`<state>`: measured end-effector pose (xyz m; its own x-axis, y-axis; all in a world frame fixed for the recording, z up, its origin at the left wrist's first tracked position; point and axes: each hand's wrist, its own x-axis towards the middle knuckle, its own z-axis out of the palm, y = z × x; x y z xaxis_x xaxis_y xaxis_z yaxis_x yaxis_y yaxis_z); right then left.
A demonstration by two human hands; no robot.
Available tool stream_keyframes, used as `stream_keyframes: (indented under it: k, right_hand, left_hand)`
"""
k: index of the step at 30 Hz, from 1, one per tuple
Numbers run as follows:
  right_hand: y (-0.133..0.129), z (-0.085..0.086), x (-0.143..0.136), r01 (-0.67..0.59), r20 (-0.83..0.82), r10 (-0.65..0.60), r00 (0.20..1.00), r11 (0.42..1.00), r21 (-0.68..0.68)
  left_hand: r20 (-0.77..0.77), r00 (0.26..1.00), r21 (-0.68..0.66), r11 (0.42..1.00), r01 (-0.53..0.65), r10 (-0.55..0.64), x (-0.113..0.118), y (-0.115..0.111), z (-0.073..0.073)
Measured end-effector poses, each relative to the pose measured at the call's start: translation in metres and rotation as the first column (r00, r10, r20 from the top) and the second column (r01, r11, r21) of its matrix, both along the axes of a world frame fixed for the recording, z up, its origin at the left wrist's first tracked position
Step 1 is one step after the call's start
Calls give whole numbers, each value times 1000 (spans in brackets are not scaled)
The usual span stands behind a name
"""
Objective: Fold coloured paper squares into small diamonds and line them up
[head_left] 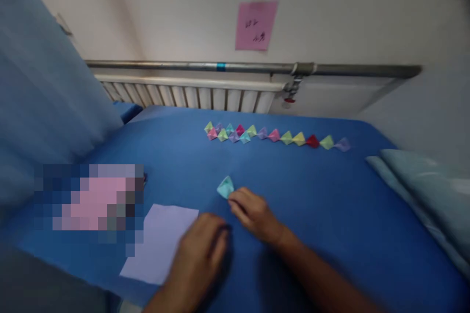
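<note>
A pink note (256, 25) with two short lines of dark writing is stuck to the pale wall (176, 10), above a metal pipe (165, 65) that runs sideways and carries a bright blue band (221, 67). Below the pipe stands a white ribbed radiator (205, 98), with a valve (293, 87), red at its bottom, near its right end. A light blue curtain (44, 73) hangs on the left of the blue bed (293, 176), and pale green bedding (429, 190) lies along its right side.
</note>
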<state>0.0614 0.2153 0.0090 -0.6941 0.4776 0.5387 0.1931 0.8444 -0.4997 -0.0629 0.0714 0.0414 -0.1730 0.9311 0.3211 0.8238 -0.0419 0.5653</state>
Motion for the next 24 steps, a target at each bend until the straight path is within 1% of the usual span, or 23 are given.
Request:
stream_keyframes:
  k: [1, 2, 3, 4, 5, 7, 8, 10, 13, 15, 18, 19, 21, 23, 24]
  right_hand:
    - [-3, -1, -7, -7, 20, 8, 1000, 1000, -4]
    - [-5, -2, -15, -26, 42, 26, 999, 1000, -4]
    - [-8, -3, -24, -31, 56, 31, 998, 1000, -7]
    - [-10, -4, -34, -27, 68, 27, 997, 1000, -4]
    - [-12, -5, -44, -26, 84, 25, 996, 1000, 6]
    - [-17, -9, -64, -26, 99, 24, 995, 999, 26]
    - [-19, -10, -73, -18, 110, 14, 994, 999, 40]
    - [-23, -13, -90, -12, 141, 0, 990, 996, 84]
    - [-26, -14, -102, -8, 160, -7, 987, 996, 92]
    - [-27, -13, -101, -15, 132, 8, 991, 998, 53]
    - [-25, -12, -85, -10, 62, 13, 998, 999, -45]
    - [-24, -12, -77, -2, 35, 5, 999, 997, -81]
    - [-19, -13, -58, 15, -24, -18, 1000, 989, -145]
    - [-15, -14, -40, 66, -75, -82, 994, 978, -197]
    - [-13, -14, -32, 102, -101, -127, 987, 971, -217]
  left_hand:
    - [-34, 987, 63, 986, -153, 155, -22, -12, -7]
    - [-79, 956, 100, 956, -274, 283, -45, -23, -16]
    - [-131, 915, 124, 922, -366, 381, -65, -33, -26]
    - [-178, 879, 110, 897, -429, 442, -83, -42, -36]
    - [-218, 854, 78, 880, -468, 473, -96, -51, -45]
    - [-278, 820, -22, 850, -527, 501, -111, -64, -57]
    - [-302, 796, -88, 816, -571, 525, -113, -68, -60]
    - [-334, 755, -171, 751, -638, 565, -108, -69, -60]
    - [-344, 733, -235, 702, -672, 587, -96, -58, -49]
    - [-358, 713, -272, 663, -697, 603, -92, -48, -40]
    - [-391, 674, -300, 605, -737, 627, -97, -37, -33]
    - [-389, 677, -317, 599, -735, 625, -101, -34, -32]
    - [-347, 714, -372, 609, -700, 609, -108, -31, -31]
    - [-251, 768, -434, 640, -634, 590, -112, -29, -28]
    - [-199, 781, -455, 650, -609, 592, -112, -29, -26]
